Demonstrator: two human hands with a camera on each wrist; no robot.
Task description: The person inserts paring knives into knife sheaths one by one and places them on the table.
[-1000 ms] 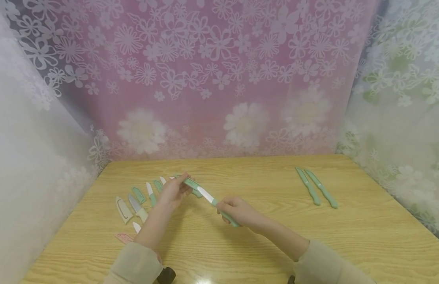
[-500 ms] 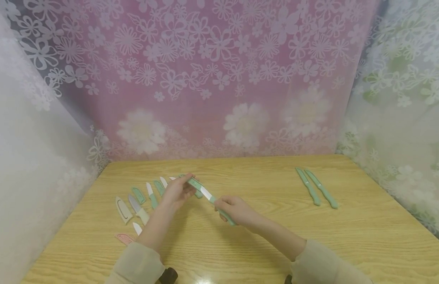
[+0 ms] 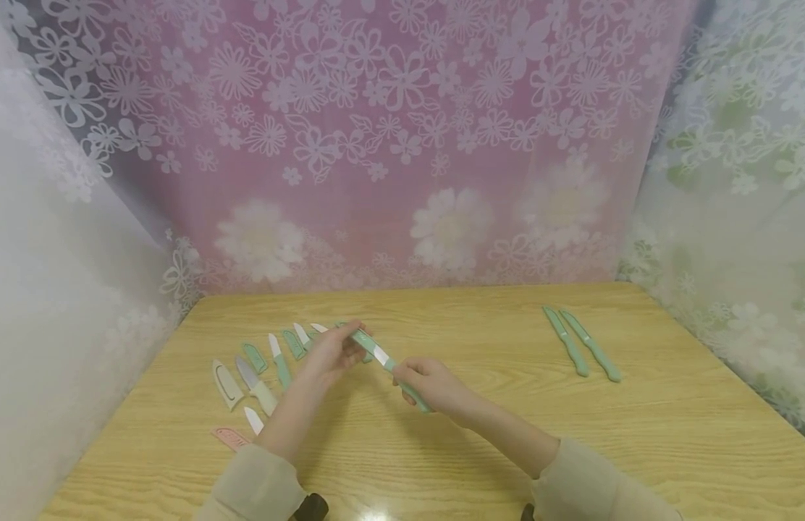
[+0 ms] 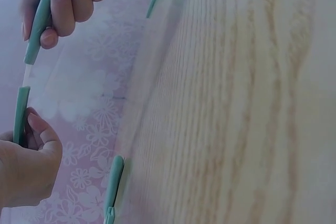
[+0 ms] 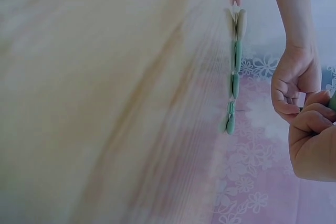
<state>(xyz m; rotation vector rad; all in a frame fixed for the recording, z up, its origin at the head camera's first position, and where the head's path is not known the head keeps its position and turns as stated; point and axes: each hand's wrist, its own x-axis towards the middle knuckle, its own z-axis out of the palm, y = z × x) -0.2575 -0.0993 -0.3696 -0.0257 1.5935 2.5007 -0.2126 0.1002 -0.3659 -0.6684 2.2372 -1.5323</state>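
Note:
In the head view my left hand (image 3: 324, 356) holds a green knife sheath (image 3: 365, 339) above the table. My right hand (image 3: 436, 385) grips the green handle (image 4: 39, 30) of a paring knife (image 3: 381, 355). The knife's tip end is inside the sheath, and a short stretch of pale blade shows between sheath and handle. The left wrist view shows the same small gap of blade, with the sheath (image 4: 21, 109) in line below the handle. In the right wrist view, the right hand (image 5: 315, 140) covers most of the knife.
On the left of the table (image 3: 481, 449) lie unsheathed knives, among them a green-handled one (image 3: 279, 359) and a cream-handled one (image 3: 263, 395). Beside them are a cream sheath (image 3: 227, 385), green sheaths (image 3: 253, 357) and a pink sheath (image 3: 230, 437). Two sheathed green knives (image 3: 567, 344) lie far right.
The blade has slid deeper into the sheath, leaving much less of it showing. Both hands have drawn closer together, the left hand moving slightly right.

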